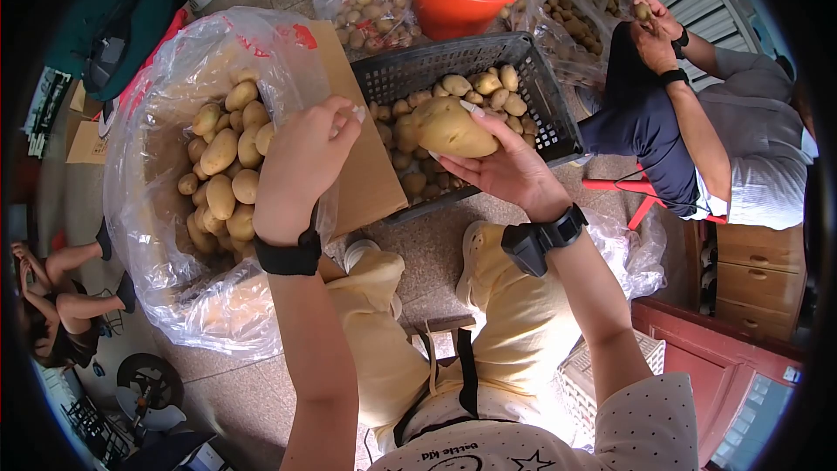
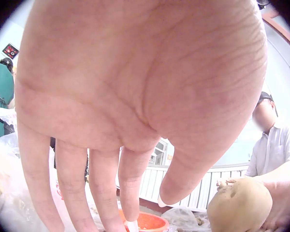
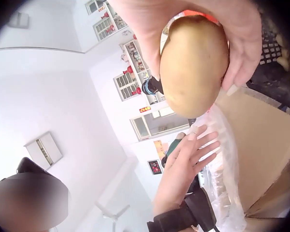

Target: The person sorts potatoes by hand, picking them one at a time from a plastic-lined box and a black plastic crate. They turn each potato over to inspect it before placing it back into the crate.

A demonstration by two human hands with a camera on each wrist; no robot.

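A large potato is gripped by the right hand above the black crate; the right wrist view shows the same potato between thumb and fingers. The left hand hovers over the cardboard flap, apart from the potato, its fingers relaxed and holding nothing. In the left wrist view the left palm fills the picture, fingers spread, with the potato off to the right. Many potatoes lie in the plastic-lined box at left, and smaller ones in the crate.
The black crate stands beyond the knees, beside the cardboard flap. Behind it are an orange tub of potatoes and plastic bags. A seated person at right holds a small potato. Another person sits at left.
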